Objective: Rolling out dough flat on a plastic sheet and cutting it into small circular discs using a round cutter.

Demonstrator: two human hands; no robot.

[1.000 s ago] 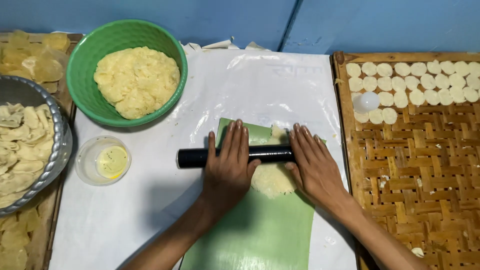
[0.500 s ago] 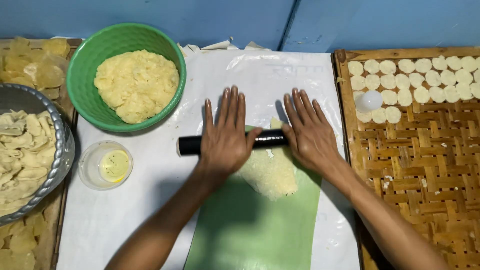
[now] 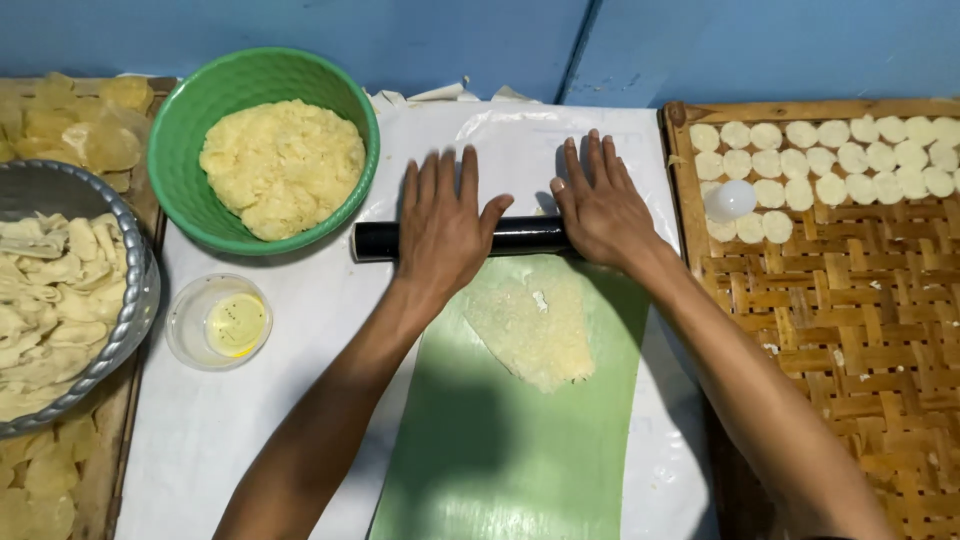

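White plastic-covered worktop (image 3: pixel 250 420) below blue wall: left hand (image 3: pixel 442 225) and right hand (image 3: pixel 600 205), fingers spread flat, pressing on black rolling pin (image 3: pixel 525 236) at far end of flattened dough (image 3: pixel 535 325) on green sheet (image 3: pixel 500 450); green bowl (image 3: pixel 175 130) of mash alongside.

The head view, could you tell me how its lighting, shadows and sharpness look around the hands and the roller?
Head view: light is soft and even; the left hand and right hand look sharp on the black roller. The forearms throw a broad dim shadow on the green sheet. A faint sheen shows on the white plastic cover. No obvious blur or distortion.
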